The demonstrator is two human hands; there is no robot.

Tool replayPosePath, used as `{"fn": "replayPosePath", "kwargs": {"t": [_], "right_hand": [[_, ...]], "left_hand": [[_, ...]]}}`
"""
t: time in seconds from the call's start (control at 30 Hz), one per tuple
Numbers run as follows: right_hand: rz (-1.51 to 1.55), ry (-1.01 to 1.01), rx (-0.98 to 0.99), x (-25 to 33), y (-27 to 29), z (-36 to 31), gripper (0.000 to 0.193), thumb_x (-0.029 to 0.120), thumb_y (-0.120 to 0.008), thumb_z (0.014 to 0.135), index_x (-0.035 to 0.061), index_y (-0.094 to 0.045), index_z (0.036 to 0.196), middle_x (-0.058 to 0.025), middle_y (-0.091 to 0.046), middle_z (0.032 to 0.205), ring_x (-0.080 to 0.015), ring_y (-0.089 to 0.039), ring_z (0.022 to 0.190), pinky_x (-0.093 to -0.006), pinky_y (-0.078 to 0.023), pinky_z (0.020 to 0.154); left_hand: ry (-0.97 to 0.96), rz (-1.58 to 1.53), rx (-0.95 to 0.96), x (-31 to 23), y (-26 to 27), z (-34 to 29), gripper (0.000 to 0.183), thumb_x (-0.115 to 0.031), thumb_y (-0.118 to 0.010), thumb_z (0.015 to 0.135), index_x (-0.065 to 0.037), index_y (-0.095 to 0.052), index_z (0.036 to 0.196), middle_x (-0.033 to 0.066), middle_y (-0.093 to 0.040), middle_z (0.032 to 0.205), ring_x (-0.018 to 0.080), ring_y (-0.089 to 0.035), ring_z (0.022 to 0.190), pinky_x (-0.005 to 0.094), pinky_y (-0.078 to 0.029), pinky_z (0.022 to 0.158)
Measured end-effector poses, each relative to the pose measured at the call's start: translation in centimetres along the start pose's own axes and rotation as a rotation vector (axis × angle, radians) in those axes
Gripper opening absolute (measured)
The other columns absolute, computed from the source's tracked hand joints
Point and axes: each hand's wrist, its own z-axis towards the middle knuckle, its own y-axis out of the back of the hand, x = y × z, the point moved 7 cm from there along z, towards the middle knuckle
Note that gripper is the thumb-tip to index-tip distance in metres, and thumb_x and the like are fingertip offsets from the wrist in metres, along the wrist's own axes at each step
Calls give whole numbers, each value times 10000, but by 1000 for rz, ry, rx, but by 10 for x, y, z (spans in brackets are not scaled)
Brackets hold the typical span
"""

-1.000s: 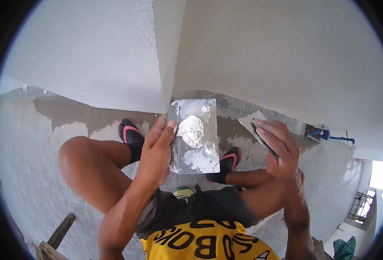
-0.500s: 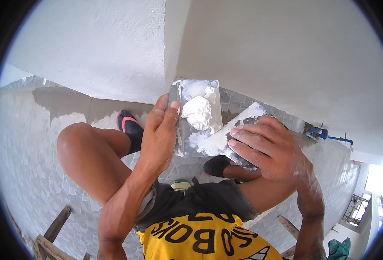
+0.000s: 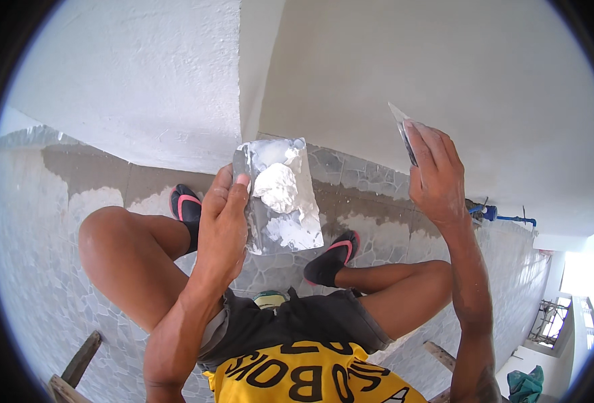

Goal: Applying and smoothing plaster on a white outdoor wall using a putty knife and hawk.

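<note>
My left hand (image 3: 223, 218) grips the left edge of a flat rectangular metal plate (image 3: 260, 234), its thumb on top. A thick mound of white putty (image 3: 276, 189) sits on the plate, with thinner smears around it. Further right and higher, my right hand (image 3: 438, 173) is closed on a putty knife (image 3: 402, 133), a thin flat blade seen almost edge-on. The blade's tip is close to the grey-white wall (image 3: 445, 67); I cannot tell whether it touches. Part of the knife is hidden behind my fingers.
A white wall section (image 3: 142, 80) with a vertical corner stands at the left. Below runs a stone-patterned floor (image 3: 136, 282) with a brown strip along the wall. A blue pipe fitting (image 3: 490, 213) juts out at the right. Wooden pieces (image 3: 82, 359) and a green cloth (image 3: 525, 385) lie lower down.
My right hand has lifted the putty knife off the plate and moved it up and right toward the wall. The plate with the putty appears slightly lower and further left.
</note>
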Motion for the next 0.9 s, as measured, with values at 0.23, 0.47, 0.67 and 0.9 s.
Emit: {"fn": "replayPosePath", "kwargs": {"t": [0.23, 0.47, 0.67, 0.9], "right_hand": [[-371, 218, -118, -13, -58, 25, 435, -11, -585, 804, -39, -572, 1238, -146, -560, 1243, -284, -538, 1129, -401, -461, 899], [-500, 245, -129, -20, -92, 33, 433, 33, -591, 827, -63, -558, 1247, -180, -545, 1240, -303, -517, 1140, -449, -450, 906], [-585, 216, -149, -28, -111, 35, 445, 32, -605, 810, -63, -564, 1243, -192, -525, 1260, -302, -513, 1138, -451, -449, 901], [-682, 237, -186, -50, -145, 21, 440, 90, -573, 843, -40, -569, 1263, -173, -500, 1297, -284, -482, 1182, -442, -427, 911]], "left_hand": [[-23, 92, -34, -1, 5, 0, 336, -177, -418, 1042, 39, -495, 1288, 79, -598, 1135, 96, -535, 1032, 250, -426, 908], [-2, 48, -69, -5, -2, -4, 326, -165, -407, 1044, 32, -497, 1287, 65, -606, 1124, 85, -551, 1004, 240, -442, 882], [-1, 47, -54, -3, 3, -1, 427, -180, -444, 1027, 46, -405, 1387, 112, -612, 1172, 126, -631, 1000, 245, -533, 822], [67, 150, -205, -7, 4, -8, 554, -229, -528, 999, 49, -364, 1450, 135, -558, 1310, 164, -581, 1135, 243, -488, 906]]}}
